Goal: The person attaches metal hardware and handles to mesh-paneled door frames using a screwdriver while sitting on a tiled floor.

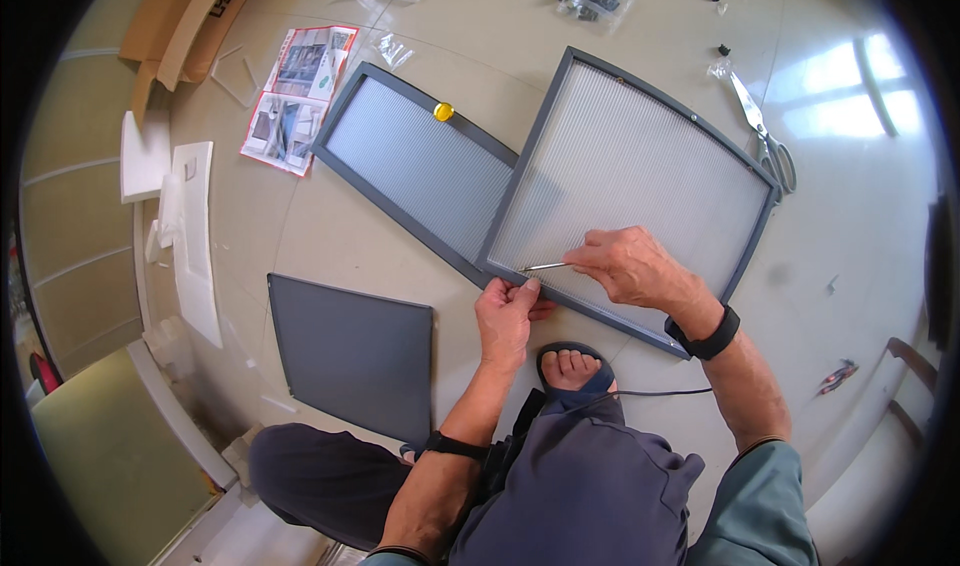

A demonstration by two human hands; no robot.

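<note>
- A large framed panel (630, 176), ribbed and translucent inside a grey frame, is seen at the centre, above the floor (800, 256), with its left side laid over the end of a narrow framed panel (415, 151).
- Its near edge, close to the left corner, is grasped by the left hand (505, 318), the thumb being placed along the frame; how the fingers beneath are set cannot be told.
- A thin metal tool (545, 266) is gripped by the right hand (630, 264), its tip pointed at the inner side of the frame near that corner.
- A yellow disc (443, 112) is seen at the far edge of the narrow framed panel.
- Beyond that panel's left end, a printed leaflet (300, 96) is spread out.
- Nearer the person, to the left, a plain dark grey panel (352, 356) is laid flat.
- Scissors (757, 124) are placed beside the right corner of the large framed panel.
- Farther off, a clear bag (600, 1) of dark parts is seen, and brown cardboard (190, 21) is stood at the upper left.
</note>
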